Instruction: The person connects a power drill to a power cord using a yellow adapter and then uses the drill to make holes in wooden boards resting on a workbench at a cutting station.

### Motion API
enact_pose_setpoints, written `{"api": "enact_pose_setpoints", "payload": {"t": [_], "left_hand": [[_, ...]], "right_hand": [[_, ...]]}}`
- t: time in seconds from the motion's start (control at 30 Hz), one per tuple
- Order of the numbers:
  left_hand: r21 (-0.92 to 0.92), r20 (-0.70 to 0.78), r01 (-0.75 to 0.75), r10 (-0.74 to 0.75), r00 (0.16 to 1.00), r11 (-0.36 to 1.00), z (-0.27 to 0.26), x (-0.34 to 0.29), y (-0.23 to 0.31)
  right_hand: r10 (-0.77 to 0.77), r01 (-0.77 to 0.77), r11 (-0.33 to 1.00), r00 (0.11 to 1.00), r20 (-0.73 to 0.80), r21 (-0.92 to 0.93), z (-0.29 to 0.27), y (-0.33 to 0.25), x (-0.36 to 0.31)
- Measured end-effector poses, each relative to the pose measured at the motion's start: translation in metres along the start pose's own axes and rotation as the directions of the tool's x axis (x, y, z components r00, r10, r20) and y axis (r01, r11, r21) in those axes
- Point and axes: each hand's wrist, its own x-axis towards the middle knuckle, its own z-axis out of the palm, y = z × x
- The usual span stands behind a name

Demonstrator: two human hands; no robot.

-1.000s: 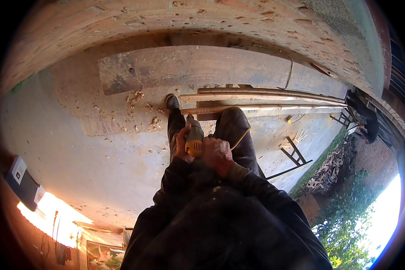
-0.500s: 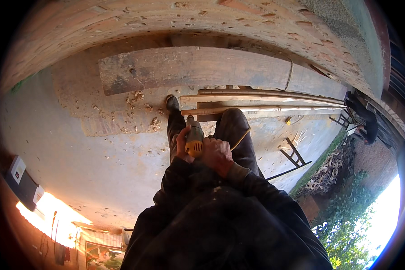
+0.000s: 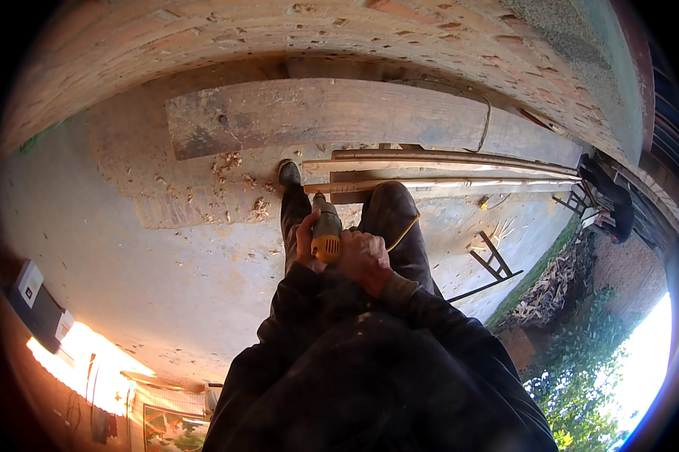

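Yellow drill point(image 3: 326, 235) pts fwd, axis fore-aft, L grip point(image 3: 304, 241) + R grip point(image 3: 364, 258) holding it.

The right hand point(image 3: 363, 258) covered the grip of the power tool point(image 3: 327, 245), and the tool's body hid part of the left hand point(image 3: 304, 239); whether its tip touched the nearer wooden strip point(image 3: 467, 181) was too small to tell. The right knee point(image 3: 391, 205) blocked part of that strip. At the far right, the other person point(image 3: 618, 207) was too small and dark to make out clearly, while the lower edge cut off the foliage point(image 3: 587, 399).
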Motion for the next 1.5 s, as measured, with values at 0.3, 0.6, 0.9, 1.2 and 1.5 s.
{"api": "enact_pose_setpoints", "payload": {"t": [0.3,0.6,0.9,1.2,1.5], "left_hand": [[-0.018,0.004,0.004,-0.004,1.000,1.000,0.000,0.000,-0.001],[0.003,-0.007,-0.029,0.029,1.000,1.000,-0.005,0.004,-0.003],[0.008,-0.007,-0.022,0.022,1.000,1.000,-0.007,0.006,-0.002],[-0.007,-0.005,-0.025,0.025,1.000,1.000,-0.011,0.011,-0.001],[-0.010,0.002,-0.038,0.038,0.999,0.999,-0.006,0.009,-0.001]], "right_hand": [[-0.011,0.011,1.000,1.000,-0.009,0.003,0.003,0.001,0.000],[-0.024,0.023,1.000,0.999,-0.023,-0.013,0.002,0.000,0.001],[-0.073,0.071,0.997,0.996,-0.055,-0.042,-0.006,-0.003,-0.002],[-0.079,0.075,0.996,0.994,-0.076,-0.045,0.001,0.001,0.001],[-0.056,0.056,0.998,0.997,-0.044,-0.001,0.000,0.002,0.005]]}}
